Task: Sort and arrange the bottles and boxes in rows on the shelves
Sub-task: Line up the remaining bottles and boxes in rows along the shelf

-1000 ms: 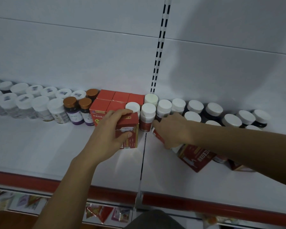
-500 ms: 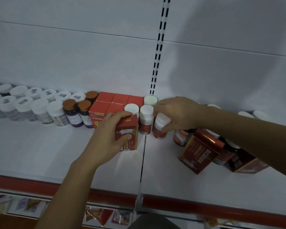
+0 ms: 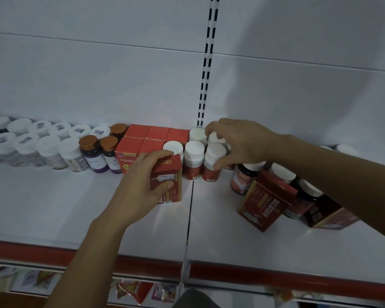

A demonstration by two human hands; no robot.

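White shelf (image 3: 53, 207), red front strip. Landmark: block of red boxes (image 3: 142, 141) at the back wall, five tops counted, three behind, two in front. Front face has yellow Chinese print, partly covered and too blurred to read.

Well right of the block: two dark red boxes (image 3: 265, 205). The nearer one is tilted with gold Chinese lettering upside down, the other is half under the forearm. Among them are dark bottles (image 3: 242, 176) with white caps, at least three, the rest hidden.

Left of the block: pale bottles (image 3: 47, 147) in two rows, ten or more, the count unclear at the edge. Three purple bottles (image 3: 91, 152) with copper caps touch the block's left side.

Just right of the block: five red-label bottles (image 3: 194, 152) with white caps.

Left hand (image 3: 138, 190) grips the held box (image 3: 169, 174), upright at the block's front right corner. Right hand (image 3: 242, 143) arches over two red-label bottles, thumb on the front one's side.
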